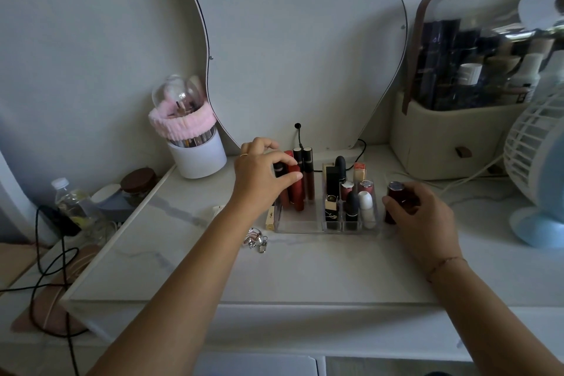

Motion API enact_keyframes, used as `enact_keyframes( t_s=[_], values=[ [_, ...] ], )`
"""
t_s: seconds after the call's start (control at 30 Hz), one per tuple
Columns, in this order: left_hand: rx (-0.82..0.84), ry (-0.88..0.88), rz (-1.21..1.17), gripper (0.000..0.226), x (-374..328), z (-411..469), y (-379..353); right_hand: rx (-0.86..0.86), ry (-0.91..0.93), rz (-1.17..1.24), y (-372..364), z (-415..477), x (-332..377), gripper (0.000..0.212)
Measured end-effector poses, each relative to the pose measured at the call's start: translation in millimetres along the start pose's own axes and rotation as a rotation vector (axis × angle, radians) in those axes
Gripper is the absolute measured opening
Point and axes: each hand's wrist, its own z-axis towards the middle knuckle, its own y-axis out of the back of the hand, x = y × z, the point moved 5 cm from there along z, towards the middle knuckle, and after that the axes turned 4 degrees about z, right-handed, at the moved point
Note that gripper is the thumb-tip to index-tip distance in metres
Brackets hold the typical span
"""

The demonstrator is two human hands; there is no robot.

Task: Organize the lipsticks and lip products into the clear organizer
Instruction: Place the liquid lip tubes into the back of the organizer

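Note:
The clear organizer [300, 224] stands on the white marble tabletop, mid-frame. Its left compartment holds tall lip gloss tubes, dark [308, 174] and red [296, 192]. Its small right cells hold several lipsticks, among them a black and gold one [331, 207] and a white-capped one [366, 207]. My left hand [259, 180] pinches the tops of the left tubes, its fingers on a black-capped tube [278, 169]. My right hand [418, 216] grips a dark red lipstick [394, 201] upright just right of the organizer. A gold lipstick [269, 218] lies against the organizer's left wall.
A white brush holder with a pink band [195, 143] stands at back left, before a wavy mirror [293, 39]. A cosmetic case [457, 119] and a fan [537, 168] fill the right. Metal rings [256, 239] lie near the organizer. Black cables and a bottle [71, 201] sit left.

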Motion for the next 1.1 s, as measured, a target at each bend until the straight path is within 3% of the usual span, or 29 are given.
enact_keyframes(
  t_s=[0.43, 0.57, 0.67, 0.77, 0.87, 1.0, 1.1],
  values=[
    [-0.026, -0.022, -0.143, 0.033, 1, -3, -1, 0.019, -0.009, -0.002, -1, 0, 0, 0.021],
    [-0.122, 0.046, -0.183, 0.044, 7, -12, 4, 0.018, 0.002, -0.013, -1, 0, 0, 0.022],
    [-0.2, 0.18, -0.249, 0.037, 23, -29, 7, 0.012, 0.009, -0.018, 0, 0, 0, 0.021],
    [-0.25, 0.286, -0.168, 0.015, 49, -43, 15, 0.004, 0.018, -0.025, 0, 0, 1, 0.02],
    [-0.046, 0.411, -0.079, 0.012, 69, -45, 6, 0.014, 0.013, -0.026, 0, -1, 0, 0.021],
    [0.345, 0.381, 0.041, 0.028, 71, -41, -22, 0.031, -0.004, -0.039, 0, -1, 0, 0.024],
    [0.442, 0.388, 0.081, 0.032, 70, -34, -28, 0.03, -0.009, -0.045, 0, -1, 1, 0.024]
  ],
)
